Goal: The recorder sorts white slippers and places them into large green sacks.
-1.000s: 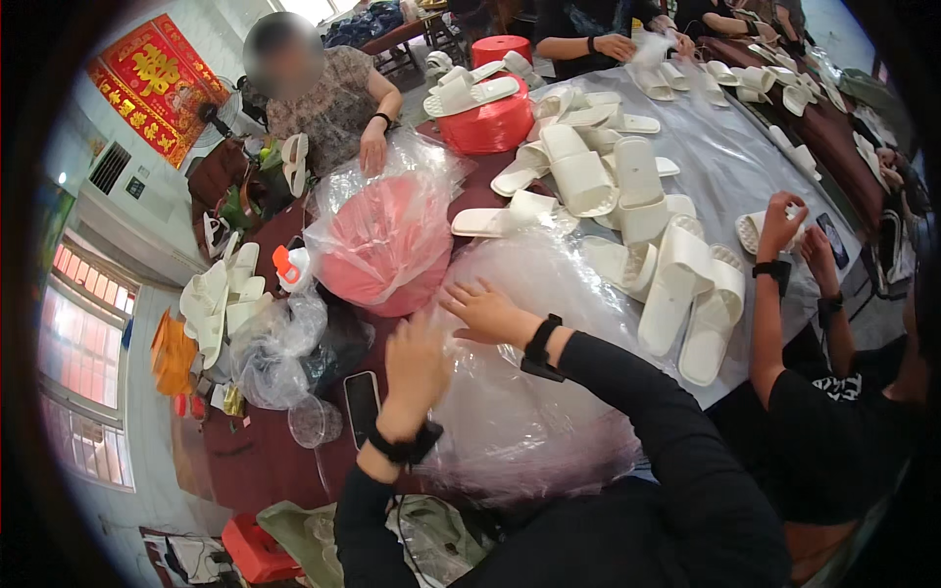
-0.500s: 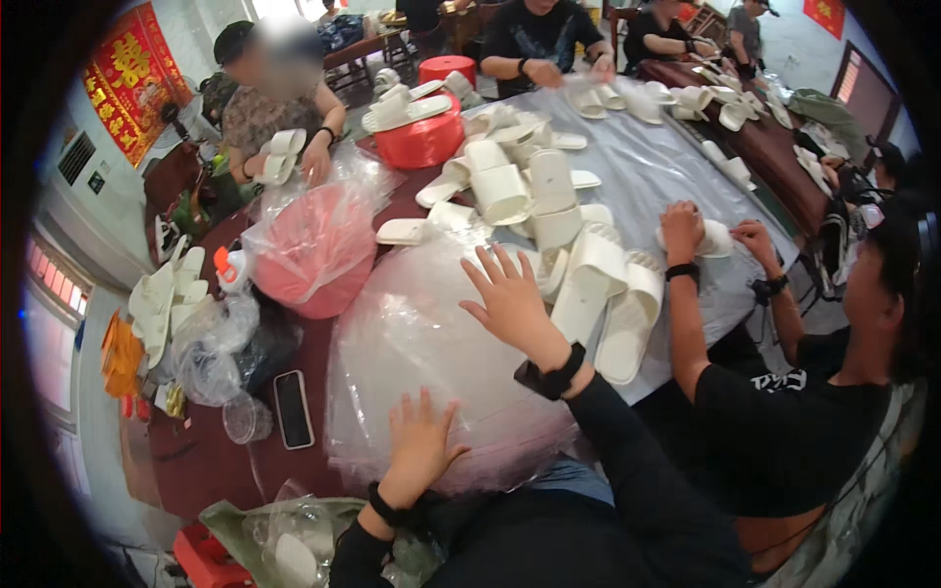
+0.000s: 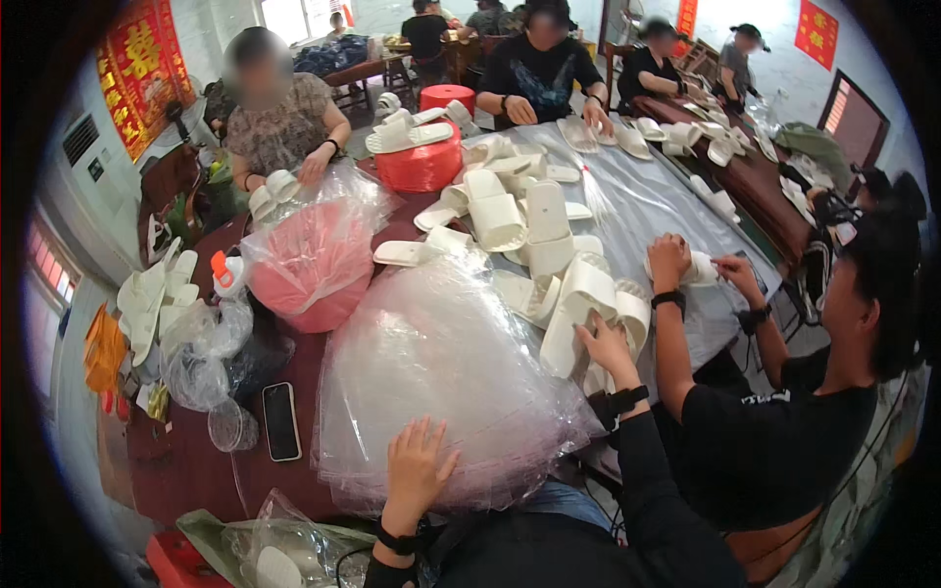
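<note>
My left hand (image 3: 420, 468) lies with fingers spread on a fanned stack of clear plastic bags (image 3: 441, 353) at the table's near side. Off to the right, my right hand (image 3: 610, 351) is at a white slipper (image 3: 578, 309), thumb and finger stretched apart against its side. Its other fingers are partly hidden, and no firm grip shows. Beside that slipper another white slipper (image 3: 633, 316) rests close to my fingers. More white slippers (image 3: 495, 211) are heaped just beyond the bags.
A phone (image 3: 281, 421) and a clear plastic cup (image 3: 233, 427) lie left of the bags. Behind them are a plastic-covered red bundle (image 3: 314, 255) and a red roll of twine (image 3: 421, 157). A co-worker's hands (image 3: 676, 265) handle a slipper at right; others work across the table.
My right hand has moved from above the bags rightward to the slippers. My left hand stays low on the bags, whose stack now looks flatter and spread wider to the right.
</note>
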Available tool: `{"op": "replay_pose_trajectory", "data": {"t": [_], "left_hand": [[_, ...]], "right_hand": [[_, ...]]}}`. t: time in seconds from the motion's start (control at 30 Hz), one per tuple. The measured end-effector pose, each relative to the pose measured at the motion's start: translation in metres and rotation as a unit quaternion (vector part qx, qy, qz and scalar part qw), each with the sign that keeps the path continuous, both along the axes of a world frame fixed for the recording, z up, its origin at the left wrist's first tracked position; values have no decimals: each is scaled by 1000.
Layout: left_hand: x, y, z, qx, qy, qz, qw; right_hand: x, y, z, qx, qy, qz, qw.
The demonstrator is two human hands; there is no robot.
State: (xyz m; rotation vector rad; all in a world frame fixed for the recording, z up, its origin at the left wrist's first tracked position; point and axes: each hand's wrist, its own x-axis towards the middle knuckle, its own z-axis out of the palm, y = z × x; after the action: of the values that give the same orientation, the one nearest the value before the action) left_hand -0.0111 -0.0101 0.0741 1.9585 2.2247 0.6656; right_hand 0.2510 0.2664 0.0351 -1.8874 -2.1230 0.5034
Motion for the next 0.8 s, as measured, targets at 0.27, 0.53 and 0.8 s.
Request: {"op": "replay_pose_trajectory", "data": {"t": [0.27, 0.53, 0.8], "left_hand": [[-4, -14, -5, 17, 92, 75, 993], [-12, -17, -25, 29, 80, 40, 996], [-22, -18, -20, 21, 48, 24, 998]], "right_hand": [[11, 41, -53, 55, 88, -86, 991], [33, 9, -13, 53, 343, 11, 938], [28, -93, 96, -7, 522, 121, 844]]}}
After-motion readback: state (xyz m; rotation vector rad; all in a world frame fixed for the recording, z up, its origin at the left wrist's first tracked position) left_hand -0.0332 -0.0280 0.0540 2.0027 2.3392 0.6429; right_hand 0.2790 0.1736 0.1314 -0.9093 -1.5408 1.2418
